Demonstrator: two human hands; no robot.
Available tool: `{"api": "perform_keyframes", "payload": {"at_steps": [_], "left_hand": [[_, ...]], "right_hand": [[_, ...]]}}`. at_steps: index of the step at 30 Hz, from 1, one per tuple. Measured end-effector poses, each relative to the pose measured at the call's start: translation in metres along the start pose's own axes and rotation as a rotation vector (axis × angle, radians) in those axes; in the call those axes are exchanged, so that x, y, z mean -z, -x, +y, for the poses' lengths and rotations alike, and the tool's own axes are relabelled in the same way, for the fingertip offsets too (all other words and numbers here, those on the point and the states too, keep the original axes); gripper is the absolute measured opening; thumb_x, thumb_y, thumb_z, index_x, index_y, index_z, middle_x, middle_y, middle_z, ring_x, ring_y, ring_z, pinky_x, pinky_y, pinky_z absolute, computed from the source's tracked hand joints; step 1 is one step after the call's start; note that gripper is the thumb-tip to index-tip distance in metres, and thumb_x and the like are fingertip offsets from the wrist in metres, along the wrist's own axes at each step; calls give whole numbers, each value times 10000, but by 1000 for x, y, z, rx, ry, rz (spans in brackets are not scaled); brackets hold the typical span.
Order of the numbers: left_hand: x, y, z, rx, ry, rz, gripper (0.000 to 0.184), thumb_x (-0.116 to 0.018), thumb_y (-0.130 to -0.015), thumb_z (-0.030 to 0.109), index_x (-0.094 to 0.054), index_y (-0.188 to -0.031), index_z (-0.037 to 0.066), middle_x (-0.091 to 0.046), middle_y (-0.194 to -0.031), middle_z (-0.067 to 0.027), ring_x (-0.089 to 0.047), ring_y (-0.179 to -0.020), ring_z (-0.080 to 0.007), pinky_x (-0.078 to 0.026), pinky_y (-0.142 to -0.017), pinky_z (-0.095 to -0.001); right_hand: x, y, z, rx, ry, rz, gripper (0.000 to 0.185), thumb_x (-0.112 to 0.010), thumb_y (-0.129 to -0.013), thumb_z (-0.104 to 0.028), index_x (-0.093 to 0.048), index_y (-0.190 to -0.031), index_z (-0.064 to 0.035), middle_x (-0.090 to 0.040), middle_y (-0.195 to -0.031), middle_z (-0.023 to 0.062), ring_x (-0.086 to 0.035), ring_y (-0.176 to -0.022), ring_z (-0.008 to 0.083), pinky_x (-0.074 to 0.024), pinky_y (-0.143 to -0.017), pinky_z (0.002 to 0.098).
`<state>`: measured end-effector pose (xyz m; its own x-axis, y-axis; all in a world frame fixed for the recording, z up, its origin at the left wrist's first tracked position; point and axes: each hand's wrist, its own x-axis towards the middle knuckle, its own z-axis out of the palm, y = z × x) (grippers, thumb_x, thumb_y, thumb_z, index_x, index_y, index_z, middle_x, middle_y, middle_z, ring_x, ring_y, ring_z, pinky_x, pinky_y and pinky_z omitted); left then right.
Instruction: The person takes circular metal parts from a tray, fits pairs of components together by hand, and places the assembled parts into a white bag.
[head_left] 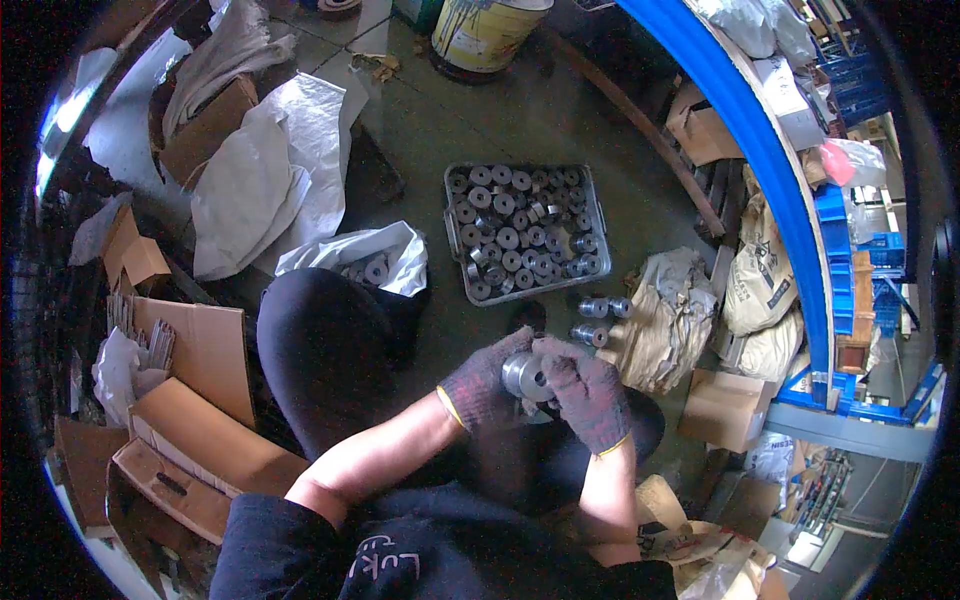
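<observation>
Both of my hands wear dark knitted gloves with yellow cuffs. Between them, above my lap, is a shiny metal flanged roller [527, 378] with a round centre hole. My left hand [484, 387] is closed around its left side. The fingers of my right hand [586, 393] are curled and press on its right side. Beyond my hands a grey metal tray [451, 232] stands on the floor, filled with many similar rollers. Several loose rollers [592, 307] lie just right of the tray's near corner. A white sack [405, 258], holding more metal parts, sits by my left knee.
Crumpled brown paper [665, 320] lies right of the loose rollers. Cardboard boxes [725, 409] and filled sacks [762, 275] line the right, under a blue rack beam [745, 120]. A yellow bucket [482, 38] stands at the back. Cardboard [205, 345] and white sacking [262, 185] crowd the left.
</observation>
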<state>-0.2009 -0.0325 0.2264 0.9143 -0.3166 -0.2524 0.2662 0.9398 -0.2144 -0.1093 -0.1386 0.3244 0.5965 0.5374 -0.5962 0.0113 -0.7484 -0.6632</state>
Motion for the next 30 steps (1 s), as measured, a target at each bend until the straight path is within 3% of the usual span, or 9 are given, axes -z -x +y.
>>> {"api": "perform_keyframes", "payload": {"at_steps": [2,9,12,15,18,23,25,27,30], "left_hand": [[4,-11,-3,-156,-104,81,388,-455,-929,402,-531,-1158,98,-614,-1068,-96,-610,-934,-207,-526,-747,-321],[15,-21,7,-438,-474,286,426,-560,-898,320,-485,-1224,57,-566,-1127,-72,-567,-979,-174,-469,-854,-310],[19,-24,9,-427,-516,370,413,-553,-898,346,-508,-1200,68,-582,-1081,-70,-568,-948,-179,-472,-817,-310],[14,-16,11,-411,-528,398,404,-514,-904,414,-540,-1149,93,-597,-1010,-64,-568,-875,-181,-467,-737,-309],[25,-17,17,-285,-93,280,421,-436,-914,496,-563,-1071,126,-599,-934,-53,-548,-784,-188,-435,-645,-303],[164,-65,-6,-492,-909,170,330,-671,-727,92,-519,-1019,58,-592,-911,-63,-592,-838,-223,-491,-718,-324],[175,-69,-23,-926,-1477,266,256,-659,-757,143,-547,-971,58,-558,-771,-39,-576,-747,-205,-479,-656,-327],[161,-63,-25,-201,-20,331,157,-581,-831,187,-568,-934,69,-531,-719,-37,-561,-729,-195,-466,-633,-321],[141,-60,-34,-146,-30,584,174,-509,-881,232,-585,-943,88,-534,-742,-44,-549,-762,-200,-458,-645,-302]], "right_hand": [[-1,-5,10,345,380,33,571,-601,-807,-453,-510,-1211,-59,-612,-1057,190,-623,-890,346,-498,-757,402],[-26,-7,9,264,672,230,608,-718,-676,-428,-529,-1118,-56,-613,-938,192,-597,-823,363,-486,-733,418],[-34,-37,60,409,478,284,477,-685,-717,-386,-549,-1036,-58,-613,-872,134,-609,-775,305,-490,-667,373],[-32,-47,85,-133,-742,70,424,-636,-768,-432,-559,-997,-83,-569,-818,27,-544,-626,143,-413,-500,250],[-22,-53,76,-108,-1480,-372,580,-612,-744,-569,-555,-1021,-63,-575,-824,52,-527,-583,164,-405,-468,255],[-21,-78,81,-152,-1452,-376,669,-600,-734,-606,-526,-1092,-45,-584,-881,82,-535,-608,174,-430,-470,252],[-28,-97,79,-60,-1267,-274,599,-648,-742,-520,-527,-1102,-57,-590,-925,87,-552,-657,165,-440,-483,235],[-29,-118,63,-102,-1113,-279,486,-688,-734,-280,-516,-1139,-74,-591,-954,87,-571,-703,150,-456,-523,226],[-45,-153,26,-72,-879,-237,458,-704,-705,-179,-535,-1116,-68,-601,-905,77,-581,-715,145,-464,-556,243]]}}
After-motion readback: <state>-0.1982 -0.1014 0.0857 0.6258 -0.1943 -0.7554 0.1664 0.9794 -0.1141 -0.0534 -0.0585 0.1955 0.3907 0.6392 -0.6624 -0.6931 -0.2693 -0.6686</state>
